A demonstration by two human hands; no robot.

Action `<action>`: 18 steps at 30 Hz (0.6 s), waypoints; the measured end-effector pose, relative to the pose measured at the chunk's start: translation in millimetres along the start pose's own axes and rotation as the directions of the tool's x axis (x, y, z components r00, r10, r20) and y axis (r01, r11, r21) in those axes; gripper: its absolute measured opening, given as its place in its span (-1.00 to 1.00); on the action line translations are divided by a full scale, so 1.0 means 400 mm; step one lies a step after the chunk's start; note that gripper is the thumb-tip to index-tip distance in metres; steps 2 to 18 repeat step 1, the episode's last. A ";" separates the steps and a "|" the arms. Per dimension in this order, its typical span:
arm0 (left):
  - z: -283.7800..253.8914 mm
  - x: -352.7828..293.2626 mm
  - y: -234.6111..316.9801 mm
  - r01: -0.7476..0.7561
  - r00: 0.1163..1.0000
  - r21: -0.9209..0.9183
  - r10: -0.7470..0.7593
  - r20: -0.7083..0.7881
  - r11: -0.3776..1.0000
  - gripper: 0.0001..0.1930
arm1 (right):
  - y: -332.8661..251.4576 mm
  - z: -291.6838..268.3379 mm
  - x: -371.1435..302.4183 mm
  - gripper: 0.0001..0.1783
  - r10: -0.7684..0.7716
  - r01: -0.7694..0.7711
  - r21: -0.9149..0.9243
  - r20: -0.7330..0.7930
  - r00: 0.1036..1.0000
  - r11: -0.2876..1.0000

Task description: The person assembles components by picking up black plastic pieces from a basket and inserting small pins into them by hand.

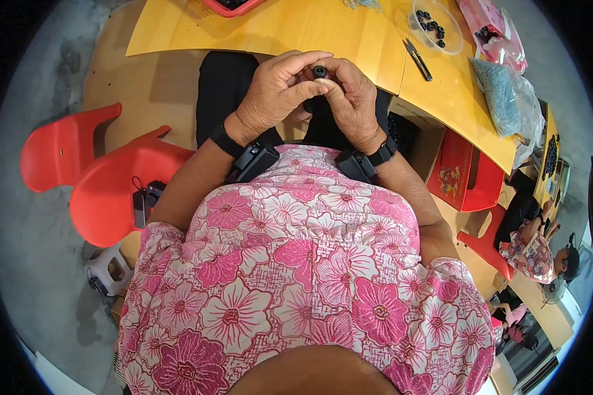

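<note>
Over my lap, at the near edge of the yellow table, both hands meet around a small round black part (pixel 319 72) with a hole or recess in its end. The fingers and thumb of my left hand (pixel 278 89) close on it from the left. My right hand (pixel 353 99) pinches it from the other side, thumb tip near the left thumb. The part's lower portion is hidden by the fingers. Nearest to the right hand on the tabletop lie dark tweezers or thread snips (pixel 417 60), beside a clear plastic bowl (pixel 452 45) holding several black round pieces (pixel 431 27).
On the yellow table (pixel 349 39) are a red tray (pixel 234 8), a clear bag of blue-grey grains (pixel 497 95) and a pink bag (pixel 487 29). An open cardboard box (pixel 415 135) and red box (pixel 464 171) stand below. Red chairs (pixel 115 187) are at left; other people (pixel 530 250) sit at right.
</note>
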State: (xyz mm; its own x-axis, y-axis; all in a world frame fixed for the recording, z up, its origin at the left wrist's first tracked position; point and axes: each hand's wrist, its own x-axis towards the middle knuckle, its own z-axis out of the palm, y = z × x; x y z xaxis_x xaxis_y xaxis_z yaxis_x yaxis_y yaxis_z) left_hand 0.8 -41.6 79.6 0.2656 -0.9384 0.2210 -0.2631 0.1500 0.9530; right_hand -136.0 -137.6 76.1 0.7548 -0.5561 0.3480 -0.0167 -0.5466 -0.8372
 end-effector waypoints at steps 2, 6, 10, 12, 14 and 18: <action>0.002 0.004 -0.002 0.008 1.000 0.015 -0.008 0.001 1.000 -0.57 | 0.000 -0.003 0.004 -0.79 0.000 0.000 0.000 -0.005 1.000 1.000; 0.002 0.004 -0.002 0.008 1.000 0.015 -0.008 0.001 1.000 -0.57 | 0.000 -0.003 0.004 -0.79 0.000 0.000 0.000 -0.005 1.000 1.000; 0.002 0.004 -0.002 0.008 1.000 0.015 -0.008 0.001 1.000 -0.57 | 0.000 -0.003 0.004 -0.79 0.000 0.000 0.000 -0.005 1.000 1.000; 0.002 0.004 -0.002 0.008 1.000 0.015 -0.008 0.001 1.000 -0.57 | 0.000 -0.003 0.004 -0.79 0.000 0.000 0.000 -0.005 1.000 1.000; 0.002 0.004 -0.002 0.008 1.000 0.015 -0.008 0.001 1.000 -0.57 | 0.000 -0.003 0.004 -0.79 0.000 0.000 0.000 -0.005 1.000 1.000; 0.002 0.004 -0.002 0.008 1.000 0.015 -0.008 0.001 1.000 -0.57 | 0.000 -0.003 0.004 -0.79 0.000 0.000 0.000 -0.005 1.000 1.000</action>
